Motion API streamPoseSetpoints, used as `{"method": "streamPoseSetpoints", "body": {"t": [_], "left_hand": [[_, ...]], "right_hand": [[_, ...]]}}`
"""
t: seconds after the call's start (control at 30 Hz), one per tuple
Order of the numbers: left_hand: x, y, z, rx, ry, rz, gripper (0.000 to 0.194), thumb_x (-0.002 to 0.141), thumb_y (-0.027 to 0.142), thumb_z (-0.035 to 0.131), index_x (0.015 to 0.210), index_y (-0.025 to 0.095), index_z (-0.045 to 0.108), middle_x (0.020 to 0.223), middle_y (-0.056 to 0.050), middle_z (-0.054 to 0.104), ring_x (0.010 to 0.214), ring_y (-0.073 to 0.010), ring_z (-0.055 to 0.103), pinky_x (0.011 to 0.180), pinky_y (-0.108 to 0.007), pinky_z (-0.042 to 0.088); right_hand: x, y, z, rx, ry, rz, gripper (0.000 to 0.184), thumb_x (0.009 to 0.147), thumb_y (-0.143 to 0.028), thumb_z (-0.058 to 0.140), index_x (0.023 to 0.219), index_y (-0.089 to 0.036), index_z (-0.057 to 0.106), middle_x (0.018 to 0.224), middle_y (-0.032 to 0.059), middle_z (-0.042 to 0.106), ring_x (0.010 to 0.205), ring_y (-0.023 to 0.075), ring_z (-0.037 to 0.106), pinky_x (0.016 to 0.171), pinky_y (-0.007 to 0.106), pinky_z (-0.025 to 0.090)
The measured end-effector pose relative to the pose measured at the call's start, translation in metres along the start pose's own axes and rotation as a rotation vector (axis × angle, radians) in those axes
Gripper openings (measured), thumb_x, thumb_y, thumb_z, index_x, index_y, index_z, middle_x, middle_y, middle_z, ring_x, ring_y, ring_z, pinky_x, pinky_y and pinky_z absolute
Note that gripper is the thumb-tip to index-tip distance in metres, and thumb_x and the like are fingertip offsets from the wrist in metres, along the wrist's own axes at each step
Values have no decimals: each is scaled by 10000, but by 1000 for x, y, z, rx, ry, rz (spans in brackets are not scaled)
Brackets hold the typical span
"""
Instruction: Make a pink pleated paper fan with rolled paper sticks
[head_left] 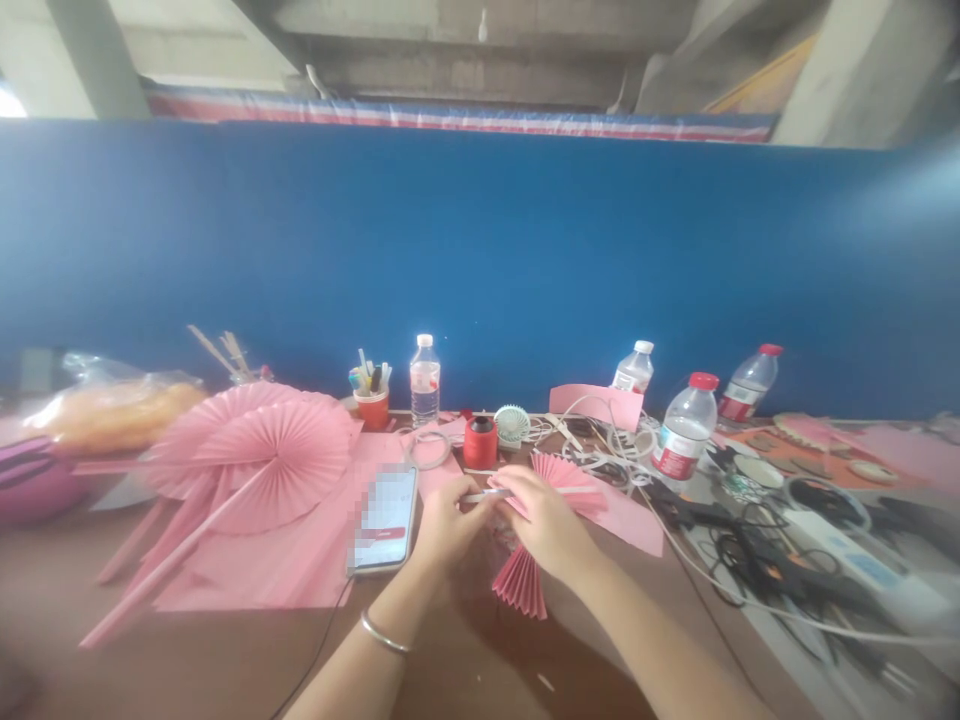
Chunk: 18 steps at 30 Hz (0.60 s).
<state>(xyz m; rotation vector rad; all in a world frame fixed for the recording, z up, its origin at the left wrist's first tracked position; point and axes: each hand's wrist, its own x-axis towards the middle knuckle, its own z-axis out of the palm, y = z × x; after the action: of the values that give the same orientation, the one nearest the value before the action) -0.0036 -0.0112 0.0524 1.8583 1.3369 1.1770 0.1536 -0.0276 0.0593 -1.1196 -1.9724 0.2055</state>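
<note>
My left hand is closed, with its thumb and fingers pinching one end of a thin pale strip. My right hand bends over the other end of that strip, fingers closed; whether the strip is a stick or a tool is too blurred to tell. A pleated pink paper piece spreads out behind my right hand. Below the same hand, a second fanned section of pleated pink paper sticks out toward me. The middle where these sections may join is covered by my hands.
Left of my hands, a phone lies on pink paper, beside round pink paper fans. Behind stand a red thread spool, a cup of pens and water bottles. Tangled cables and a power strip fill the right.
</note>
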Motion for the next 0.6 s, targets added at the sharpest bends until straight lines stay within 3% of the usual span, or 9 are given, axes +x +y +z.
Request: {"method": "streamPoseSetpoints", "body": {"t": [0.13,0.3,0.47,0.6], "left_hand": [[1,-6,0,2,-29,35,143,699,292,512,639,167,547,614,16,561,611,-119,512,556,-206,376],[2,-8,2,36,-2,46,81,661,204,503,684,168,572,689,-5,602,670,-130,545,618,-222,405],[1,-7,3,48,38,57,51,631,194,504,587,170,511,608,16,543,618,-122,491,569,-220,369],[0,-12,7,-139,74,-29,92,597,169,505,538,168,434,514,54,415,522,-89,408,492,-194,310]], "right_hand": [[-1,2,23,-22,25,38,206,811,-173,490,983,-204,599,981,68,608,953,216,551,844,367,439],[-4,8,20,-35,75,72,123,788,-216,546,887,-200,618,888,64,611,880,220,569,764,343,464],[-5,1,17,-73,90,96,64,776,-168,532,760,-198,586,755,31,587,748,187,574,665,296,461],[-5,-10,16,-182,124,-50,121,804,-147,472,711,-186,539,728,45,556,744,190,537,678,314,437]]}}
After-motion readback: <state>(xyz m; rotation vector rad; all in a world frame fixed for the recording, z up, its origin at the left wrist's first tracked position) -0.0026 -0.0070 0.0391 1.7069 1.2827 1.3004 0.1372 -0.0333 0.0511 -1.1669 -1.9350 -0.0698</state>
